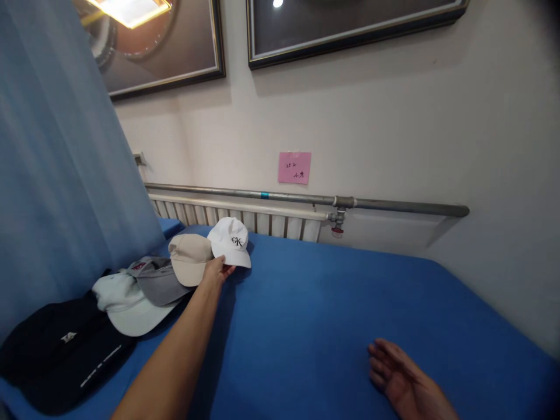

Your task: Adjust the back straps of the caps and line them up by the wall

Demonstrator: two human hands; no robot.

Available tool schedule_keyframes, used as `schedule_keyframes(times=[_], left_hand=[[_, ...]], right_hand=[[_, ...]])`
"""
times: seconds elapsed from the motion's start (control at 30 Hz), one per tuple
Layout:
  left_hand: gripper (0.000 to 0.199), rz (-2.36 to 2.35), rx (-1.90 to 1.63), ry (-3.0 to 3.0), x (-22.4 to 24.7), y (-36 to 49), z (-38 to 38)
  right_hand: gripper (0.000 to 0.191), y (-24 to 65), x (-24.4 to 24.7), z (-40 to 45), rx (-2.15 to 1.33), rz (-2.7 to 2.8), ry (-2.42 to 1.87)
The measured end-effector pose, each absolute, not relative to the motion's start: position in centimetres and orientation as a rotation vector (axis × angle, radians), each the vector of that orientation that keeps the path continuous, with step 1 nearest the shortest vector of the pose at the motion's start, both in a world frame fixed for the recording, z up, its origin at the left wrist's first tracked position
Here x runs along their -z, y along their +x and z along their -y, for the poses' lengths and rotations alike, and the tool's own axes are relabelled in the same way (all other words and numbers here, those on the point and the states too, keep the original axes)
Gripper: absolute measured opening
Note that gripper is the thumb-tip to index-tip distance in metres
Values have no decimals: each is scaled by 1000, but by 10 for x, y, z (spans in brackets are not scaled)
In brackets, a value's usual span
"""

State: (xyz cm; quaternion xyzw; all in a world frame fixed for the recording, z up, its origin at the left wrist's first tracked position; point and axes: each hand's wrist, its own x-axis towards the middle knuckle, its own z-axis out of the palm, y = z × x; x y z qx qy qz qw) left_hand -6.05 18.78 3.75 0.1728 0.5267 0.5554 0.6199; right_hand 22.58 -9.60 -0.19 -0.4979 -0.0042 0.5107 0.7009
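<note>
At the far end of the row of caps, my left hand (215, 270) pinches the brim of a white baseball cap (224, 232) with dark letters on its front. The thumb lies on top of the brim and the fingers are beneath it. Right beside that wrist is a beige cap (189, 251). Nearer along the left come a grey cap (160, 282), a pale mint cap (126, 300) and a black cap (56, 344) with white lettering on its brim. My right hand (396, 370) hovers over the blue surface at the lower right, palm up, fingers loosely curled and holding nothing.
The caps lie on a blue-covered table (315, 303) against the wall. A blue curtain (56, 146) hangs at the left. Behind the table run a metal pipe (394, 206) with a valve (337, 230) and a white radiator (280, 226). A pink note (294, 168) is on the wall.
</note>
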Motion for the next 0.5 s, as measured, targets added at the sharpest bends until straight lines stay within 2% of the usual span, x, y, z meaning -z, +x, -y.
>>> schedule_keyframes(times=[0.17, 0.33, 0.5], left_hand=[[25, -1251, -1330, 376, -37, -55, -180], [24, -1255, -1216, 490, -28, -45, -150], [8, -1152, -976, 752, 1, -14, -86]], right_hand=[[26, 220, 0, 99, -1153, 62, -1095], [30, 218, 2, 102, -1152, 125, -1084], [35, 217, 7, 102, -1118, 178, -1104]])
